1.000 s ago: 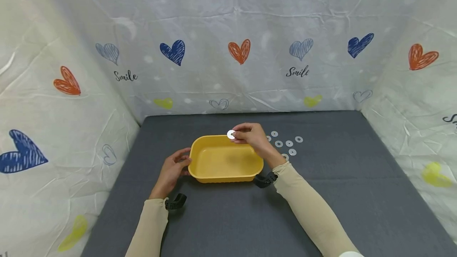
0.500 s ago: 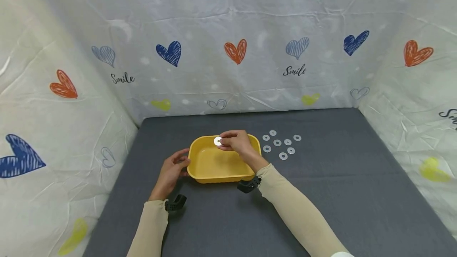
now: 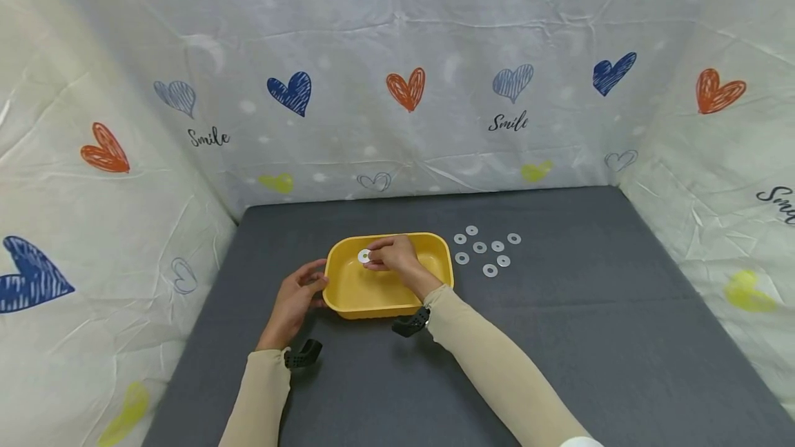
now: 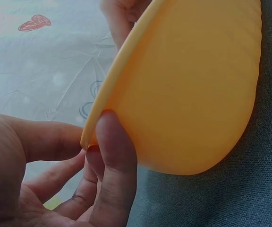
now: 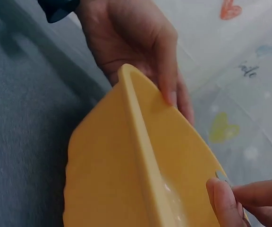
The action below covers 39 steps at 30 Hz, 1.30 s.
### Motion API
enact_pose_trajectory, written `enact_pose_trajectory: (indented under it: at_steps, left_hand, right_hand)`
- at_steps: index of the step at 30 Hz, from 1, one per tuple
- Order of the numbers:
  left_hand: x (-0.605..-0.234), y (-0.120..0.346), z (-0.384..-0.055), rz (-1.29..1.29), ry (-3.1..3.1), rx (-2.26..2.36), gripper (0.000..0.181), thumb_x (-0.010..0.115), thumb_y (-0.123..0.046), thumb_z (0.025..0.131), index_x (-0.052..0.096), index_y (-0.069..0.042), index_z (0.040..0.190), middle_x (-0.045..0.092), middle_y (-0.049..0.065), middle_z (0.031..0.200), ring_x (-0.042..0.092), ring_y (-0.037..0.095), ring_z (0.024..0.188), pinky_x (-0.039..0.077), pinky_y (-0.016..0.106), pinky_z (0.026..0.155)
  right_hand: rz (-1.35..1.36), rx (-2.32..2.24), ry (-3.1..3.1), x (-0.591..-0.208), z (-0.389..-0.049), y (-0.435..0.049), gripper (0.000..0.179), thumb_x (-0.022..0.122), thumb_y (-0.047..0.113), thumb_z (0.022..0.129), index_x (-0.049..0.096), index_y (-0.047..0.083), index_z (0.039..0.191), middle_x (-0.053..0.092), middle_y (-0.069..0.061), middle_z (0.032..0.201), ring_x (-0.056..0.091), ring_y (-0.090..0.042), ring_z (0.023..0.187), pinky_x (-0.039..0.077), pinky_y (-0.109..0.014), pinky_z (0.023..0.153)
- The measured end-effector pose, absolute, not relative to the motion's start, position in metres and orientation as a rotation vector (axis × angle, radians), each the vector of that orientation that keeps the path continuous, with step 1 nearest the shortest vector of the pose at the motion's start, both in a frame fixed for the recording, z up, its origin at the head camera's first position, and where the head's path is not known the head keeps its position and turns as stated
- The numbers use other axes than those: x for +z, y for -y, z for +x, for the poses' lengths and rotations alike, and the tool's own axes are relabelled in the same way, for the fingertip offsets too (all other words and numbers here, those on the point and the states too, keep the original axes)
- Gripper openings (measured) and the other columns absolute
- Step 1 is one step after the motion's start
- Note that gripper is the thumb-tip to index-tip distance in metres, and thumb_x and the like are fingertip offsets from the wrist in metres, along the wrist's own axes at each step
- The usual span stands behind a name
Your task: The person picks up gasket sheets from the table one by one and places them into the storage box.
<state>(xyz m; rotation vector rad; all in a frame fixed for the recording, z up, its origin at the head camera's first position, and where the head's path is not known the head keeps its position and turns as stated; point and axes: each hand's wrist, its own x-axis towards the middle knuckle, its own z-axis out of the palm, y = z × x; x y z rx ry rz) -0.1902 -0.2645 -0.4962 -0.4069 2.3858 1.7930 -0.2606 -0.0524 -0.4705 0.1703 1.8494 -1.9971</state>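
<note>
A yellow rectangular tray (image 3: 366, 313) with rounded corners stands on the dark grey table. My left hand (image 3: 295, 301) holds its left end, thumb at the rim and other fingers on the outer wall, as the left wrist view shows beside the tray wall (image 4: 192, 94). Over the tray's inside, my right hand (image 3: 400, 257) pinches a flat silver washer (image 3: 364, 256) between thumb and fingers. Only a sliver of that washer (image 5: 222, 176) shows in the right wrist view. The tray floor is partly hidden by the right hand and forearm.
Several flat washers (image 3: 479, 247) lie loosely spread on the grey tabletop (image 3: 559, 336), right of the tray. White cloth (image 3: 348, 33) printed with hearts hangs behind and on both sides. Each wrist wears a black strap mount (image 3: 303, 354).
My right hand has carried the pinched washer leftward and toward me, from the tray's far rim to over its inside. The left hand stays at the tray's left end.
</note>
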Motion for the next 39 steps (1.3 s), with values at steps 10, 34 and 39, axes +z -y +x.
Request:
enact_pose_trajectory:
  at_steps: [10, 34, 39]
  left_hand:
    - [-0.497, 0.264, -0.188, -0.379, -2.384, 1.807, 0.046, 0.058, -0.015, 0.099, 0.049, -0.018, 0.144, 0.055, 0.016, 0.126, 0.061, 0.027, 0.098, 0.059, 0.031, 0.071]
    - [-0.498, 0.264, -0.187, -0.346, -2.383, 1.824, 0.047, 0.057, -0.014, 0.099, 0.048, -0.018, 0.145, 0.055, 0.017, 0.126, 0.061, 0.027, 0.097, 0.058, 0.031, 0.069]
    - [-0.498, 0.265, -0.187, -0.348, -2.377, 1.817, 0.047, 0.057, -0.015, 0.099, 0.047, -0.019, 0.145, 0.054, 0.017, 0.127, 0.062, 0.027, 0.098, 0.058, 0.032, 0.071]
  right_hand:
    - [0.191, -1.931, -1.920, -0.478, -0.260, 0.073, 0.016, 0.069, -0.003, 0.086, 0.074, -0.001, 0.101, 0.071, -0.015, 0.088, 0.071, -0.016, 0.066, 0.060, -0.035, 0.078]
    - [0.314, -1.774, -2.063, -0.492, -0.263, 0.094, 0.016, 0.069, -0.005, 0.085, 0.075, -0.001, 0.099, 0.074, -0.014, 0.090, 0.070, -0.017, 0.060, 0.060, -0.033, 0.070]
    - [0.272, -1.756, -2.077, -0.493, -0.261, 0.092, 0.017, 0.067, -0.004, 0.087, 0.074, -0.001, 0.102, 0.074, -0.014, 0.090, 0.071, -0.018, 0.064, 0.060, -0.036, 0.074]
